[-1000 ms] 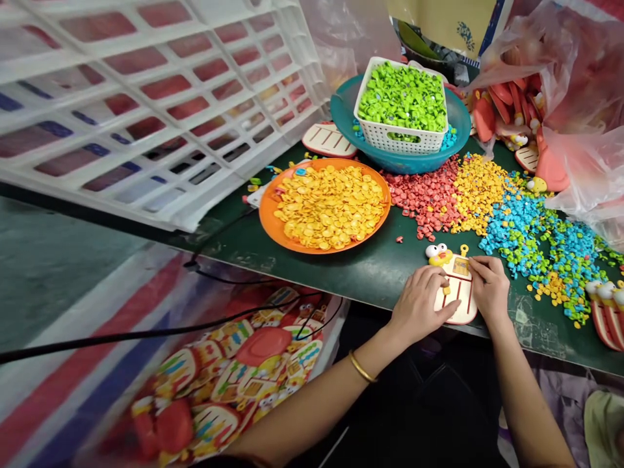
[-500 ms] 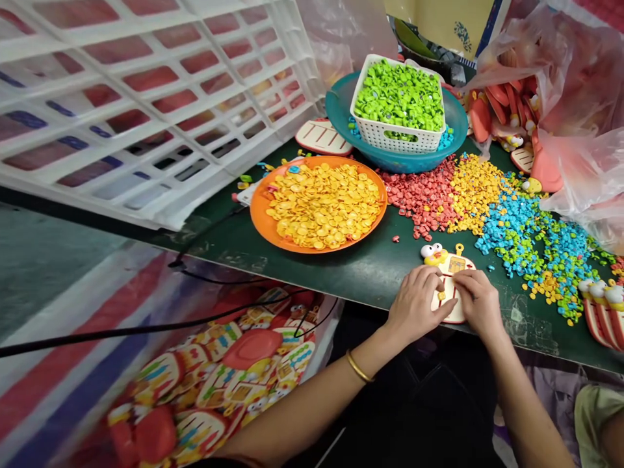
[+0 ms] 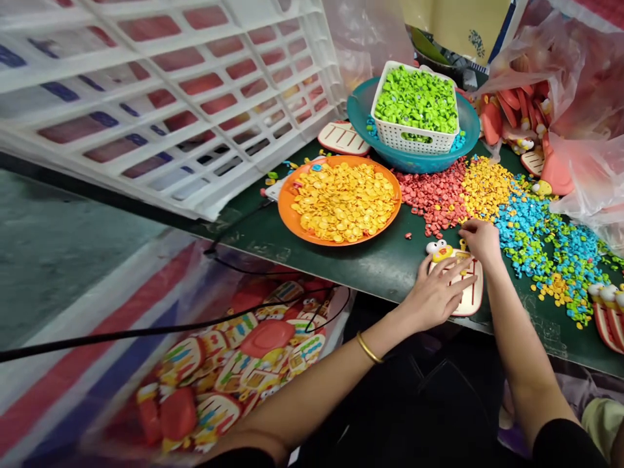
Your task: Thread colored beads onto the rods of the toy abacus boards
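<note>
A cream toy abacus frame with a yellow duck head [image 3: 472,296] lies flat near the front edge of the dark green table [image 3: 375,266]. My left hand [image 3: 435,292] rests on it with fingers stretched out, pinning it down. My right hand [image 3: 480,238] has reached past the frame to the edge of the red bead pile [image 3: 431,195] and yellow bead pile [image 3: 482,188], fingers curled over the beads; what they hold is hidden.
An orange plate of yellow discs [image 3: 341,203] sits left of the beads. Behind is a teal bowl [image 3: 365,110] holding a white basket of green beads [image 3: 416,104]. Blue and green beads [image 3: 546,234] spread right. A white crate [image 3: 160,97] leans at left; finished toys [image 3: 234,370] fill a bin below.
My right hand left the toy frame and moved forward to the bead piles. My left hand flattened out on the frame. The camera shifted slightly left.
</note>
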Motion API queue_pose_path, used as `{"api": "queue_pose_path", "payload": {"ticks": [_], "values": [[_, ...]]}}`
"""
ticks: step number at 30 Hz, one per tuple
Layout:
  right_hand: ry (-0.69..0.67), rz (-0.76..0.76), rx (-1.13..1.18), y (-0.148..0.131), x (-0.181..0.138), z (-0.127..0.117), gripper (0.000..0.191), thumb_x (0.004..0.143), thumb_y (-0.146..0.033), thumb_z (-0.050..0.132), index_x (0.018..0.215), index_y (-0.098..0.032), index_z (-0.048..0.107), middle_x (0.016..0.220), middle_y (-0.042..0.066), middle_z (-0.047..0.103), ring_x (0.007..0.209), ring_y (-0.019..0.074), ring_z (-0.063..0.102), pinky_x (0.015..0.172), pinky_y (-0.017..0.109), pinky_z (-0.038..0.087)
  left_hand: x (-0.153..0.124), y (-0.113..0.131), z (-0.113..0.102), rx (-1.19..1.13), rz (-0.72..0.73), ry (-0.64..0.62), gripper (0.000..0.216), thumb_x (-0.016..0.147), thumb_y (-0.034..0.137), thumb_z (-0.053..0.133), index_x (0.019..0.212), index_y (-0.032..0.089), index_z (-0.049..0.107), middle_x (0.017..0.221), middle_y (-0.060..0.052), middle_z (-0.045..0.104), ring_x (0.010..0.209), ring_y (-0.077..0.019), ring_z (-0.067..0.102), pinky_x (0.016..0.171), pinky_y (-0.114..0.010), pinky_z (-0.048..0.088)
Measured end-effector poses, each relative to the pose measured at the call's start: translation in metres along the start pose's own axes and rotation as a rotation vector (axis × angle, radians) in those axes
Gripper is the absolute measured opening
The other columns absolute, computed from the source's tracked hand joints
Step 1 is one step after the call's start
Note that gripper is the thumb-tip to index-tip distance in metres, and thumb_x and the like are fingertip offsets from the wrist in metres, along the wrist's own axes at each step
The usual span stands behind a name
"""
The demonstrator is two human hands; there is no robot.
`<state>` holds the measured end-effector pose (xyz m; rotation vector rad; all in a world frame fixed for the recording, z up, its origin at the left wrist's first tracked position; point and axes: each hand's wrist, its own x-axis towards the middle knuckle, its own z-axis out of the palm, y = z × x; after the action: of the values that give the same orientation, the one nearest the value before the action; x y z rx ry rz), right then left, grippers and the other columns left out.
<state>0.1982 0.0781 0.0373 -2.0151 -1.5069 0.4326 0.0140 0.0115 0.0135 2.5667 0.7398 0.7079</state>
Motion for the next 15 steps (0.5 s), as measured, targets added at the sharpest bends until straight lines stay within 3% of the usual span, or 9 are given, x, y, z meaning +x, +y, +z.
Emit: {"api": "queue_pose_path", "payload": {"ticks": [2, 5, 10, 15], "values": [[0.042, 0.014, 0.146, 0.014, -0.022, -0.012, 0.012, 0.079, -0.027, 0.066, 0.078, -0.018, 0.074, 0.082, 0.006, 0.075, 0.074, 0.0197, 0.066, 0.072, 0.03, 0.048, 0.002, -0.003, -0.002, -0.022, 0.074, -0.033, 0.041, 0.096, 0.023, 0.048, 0.136, 0.033, 0.055, 0.148, -0.003, 0.052, 0.138, -0.0284, 0.041, 0.118, -0.06, 0.015], [0.056, 0.039, 0.263, 0.031, -0.055, -0.023, 0.021, 0.081, -0.036, 0.064, 0.081, -0.019, 0.075, 0.082, 0.006, 0.074, 0.075, 0.0205, 0.066, 0.073, 0.033, 0.05, 0.004, -0.006, 0.0, -0.065, 0.066, -0.033, 0.044, 0.096, 0.023, 0.046, 0.139, 0.028, 0.053, 0.14, -0.006, 0.059, 0.133, -0.0284, 0.047, 0.119, -0.061, 0.017], [0.13, -0.099, 0.13, 0.036, -0.087, -0.012, 0.025, 0.09, -0.03, 0.053, 0.088, -0.02, 0.076, 0.087, 0.007, 0.065, 0.082, 0.0199, 0.062, 0.078, 0.034, 0.052, 0.003, -0.005, 0.008, -0.094, -0.071, 0.095, 0.043, 0.092, 0.031, 0.052, 0.132, 0.015, 0.056, 0.127, -0.014, 0.061, 0.123, -0.0304, 0.051, 0.117, -0.055, 0.031], [0.12, -0.263, 0.032, 0.033, -0.104, -0.005, 0.028, 0.093, -0.023, 0.049, 0.096, -0.024, 0.077, 0.091, 0.008, 0.065, 0.088, 0.0209, 0.061, 0.079, 0.034, 0.053, 0.0, -0.005, 0.009, -0.115, -0.13, 0.164, 0.029, 0.09, 0.034, 0.055, 0.114, 0.018, 0.061, 0.116, -0.013, 0.061, 0.116, -0.0297, 0.054, 0.112, -0.054, 0.04]]}}
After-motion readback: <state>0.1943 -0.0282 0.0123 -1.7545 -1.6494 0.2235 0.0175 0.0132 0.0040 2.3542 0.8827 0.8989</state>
